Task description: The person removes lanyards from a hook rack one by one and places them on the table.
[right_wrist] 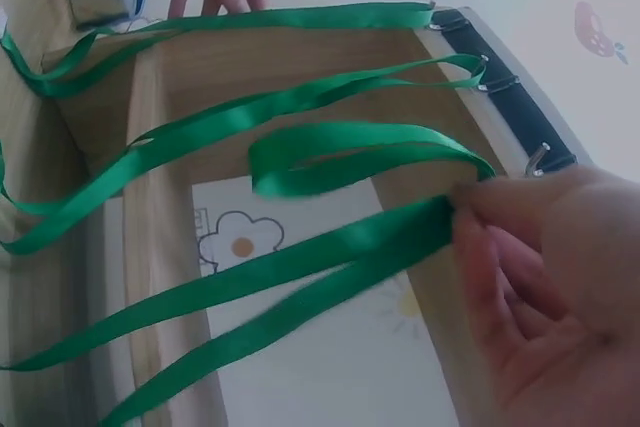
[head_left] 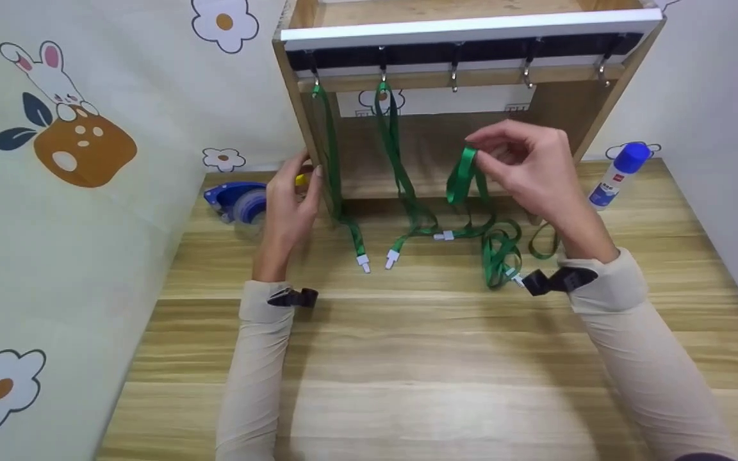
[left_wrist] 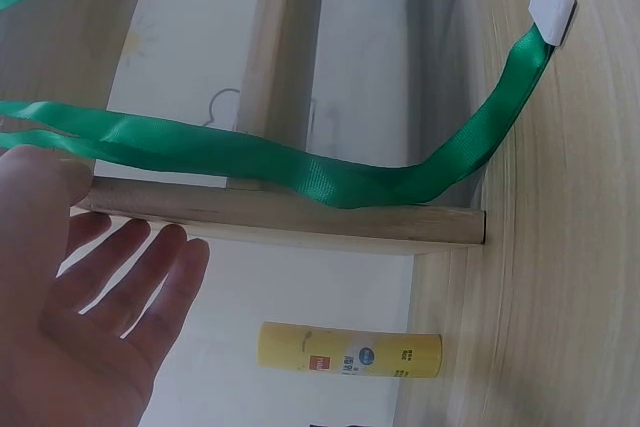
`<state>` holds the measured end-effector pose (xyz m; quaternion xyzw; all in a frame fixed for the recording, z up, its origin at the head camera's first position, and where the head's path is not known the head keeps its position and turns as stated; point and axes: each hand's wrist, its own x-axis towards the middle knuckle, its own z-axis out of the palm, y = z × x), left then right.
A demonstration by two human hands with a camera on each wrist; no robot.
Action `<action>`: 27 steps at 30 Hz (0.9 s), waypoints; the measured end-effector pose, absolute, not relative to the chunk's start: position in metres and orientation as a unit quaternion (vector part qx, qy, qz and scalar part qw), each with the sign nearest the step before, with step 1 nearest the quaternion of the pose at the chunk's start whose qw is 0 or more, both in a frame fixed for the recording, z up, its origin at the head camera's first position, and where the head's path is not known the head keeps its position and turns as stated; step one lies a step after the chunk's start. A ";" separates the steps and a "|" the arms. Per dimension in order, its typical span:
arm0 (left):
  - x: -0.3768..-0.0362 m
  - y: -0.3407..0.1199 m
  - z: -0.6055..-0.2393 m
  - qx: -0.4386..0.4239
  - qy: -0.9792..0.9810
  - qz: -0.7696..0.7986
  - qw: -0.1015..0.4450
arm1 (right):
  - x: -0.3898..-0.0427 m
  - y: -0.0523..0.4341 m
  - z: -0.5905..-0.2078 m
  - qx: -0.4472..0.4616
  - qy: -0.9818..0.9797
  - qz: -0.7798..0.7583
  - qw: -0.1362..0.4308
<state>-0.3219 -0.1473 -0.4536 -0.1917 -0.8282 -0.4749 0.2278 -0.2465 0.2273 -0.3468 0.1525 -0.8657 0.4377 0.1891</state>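
My right hand pinches the loop of a green lanyard between thumb and fingers, below the middle hook. Its strap hangs in a fold, and a white clip lies on the table. Two more green lanyards hang on the two leftmost hooks: a left one and one beside it, their clips on the table. With fairly straight fingers along the outer side, my left hand touches the left panel of the wooden rack. A bunched green lanyard lies near my right wrist.
A blue tape dispenser stands left of the rack. Behind my left hand is a yellow glue stick. On the right stands a glue stick with a blue cap. Patterned walls close in both sides of the wood-grain table.
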 end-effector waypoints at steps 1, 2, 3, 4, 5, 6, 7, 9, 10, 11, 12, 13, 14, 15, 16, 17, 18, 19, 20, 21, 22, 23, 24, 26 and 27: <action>-0.322 -0.147 -0.454 -0.193 -0.828 -0.475 0.228 | -0.245 0.228 -0.348 0.162 -0.866 0.438 0.181; -0.322 -0.148 -0.454 -0.193 -0.827 -0.475 0.228 | -0.244 0.228 -0.349 0.170 -0.866 0.437 0.175; -0.322 -0.148 -0.454 -0.193 -0.827 -0.476 0.229 | -0.243 0.228 -0.350 0.177 -0.866 0.435 0.169; -0.322 -0.148 -0.453 -0.193 -0.827 -0.476 0.229 | -0.242 0.229 -0.352 0.181 -0.867 0.434 0.163; -0.322 -0.147 -0.453 -0.193 -0.827 -0.476 0.229 | -0.241 0.229 -0.353 0.183 -0.869 0.432 0.157; -0.322 -0.147 -0.453 -0.193 -0.827 -0.475 0.229 | -0.240 0.229 -0.354 0.184 -0.871 0.430 0.152; -0.322 -0.147 -0.453 -0.193 -0.827 -0.475 0.229 | -0.239 0.230 -0.356 0.185 -0.872 0.428 0.147; -0.322 -0.147 -0.453 -0.192 -0.827 -0.476 0.229 | -0.237 0.231 -0.358 0.186 -0.874 0.428 0.135; -0.322 -0.147 -0.453 -0.192 -0.828 -0.476 0.228 | -0.236 0.231 -0.359 0.188 -0.874 0.430 0.129; -0.323 -0.147 -0.454 -0.192 -0.827 -0.476 0.228 | -0.236 0.232 -0.360 0.191 -0.872 0.432 0.124; -0.322 -0.147 -0.453 -0.192 -0.827 -0.477 0.226 | -0.235 0.232 -0.361 0.194 -0.871 0.436 0.120; -0.322 -0.147 -0.453 -0.192 -0.827 -0.478 0.225 | -0.235 0.233 -0.361 0.197 -0.868 0.440 0.116; -0.322 -0.147 -0.453 -0.191 -0.828 -0.479 0.223 | -0.235 0.233 -0.362 0.202 -0.865 0.445 0.112; -0.322 -0.147 -0.453 -0.191 -0.828 -0.479 0.221 | -0.236 0.233 -0.362 0.205 -0.862 0.449 0.110; -0.322 -0.148 -0.453 -0.191 -0.827 -0.481 0.219 | -0.237 0.233 -0.361 0.208 -0.860 0.453 0.109; -0.322 -0.148 -0.453 -0.190 -0.827 -0.483 0.216 | -0.238 0.233 -0.361 0.209 -0.858 0.456 0.109; -0.322 -0.148 -0.453 -0.188 -0.828 -0.483 0.214 | -0.239 0.233 -0.361 0.209 -0.856 0.459 0.111; -0.322 -0.148 -0.453 -0.188 -0.828 -0.483 0.214 | -0.240 0.232 -0.360 0.208 -0.855 0.460 0.114; -0.322 -0.148 -0.453 -0.189 -0.826 -0.484 0.216 | -0.241 0.232 -0.359 0.207 -0.854 0.462 0.120; -0.322 -0.148 -0.453 -0.190 -0.825 -0.485 0.217 | -0.243 0.232 -0.359 0.205 -0.855 0.459 0.130; -0.322 -0.148 -0.453 -0.192 -0.825 -0.485 0.220 | -0.244 0.232 -0.359 0.204 -0.856 0.455 0.140; -0.322 -0.147 -0.453 -0.193 -0.825 -0.483 0.222 | -0.246 0.232 -0.359 0.203 -0.857 0.450 0.150; -0.321 -0.147 -0.452 -0.193 -0.825 -0.482 0.224 | -0.247 0.233 -0.359 0.203 -0.857 0.445 0.160; -0.320 -0.147 -0.452 -0.194 -0.826 -0.480 0.225 | -0.249 0.233 -0.360 0.201 -0.860 0.434 0.177; -0.320 -0.147 -0.452 -0.193 -0.827 -0.478 0.225 | -0.250 0.233 -0.360 0.199 -0.862 0.428 0.183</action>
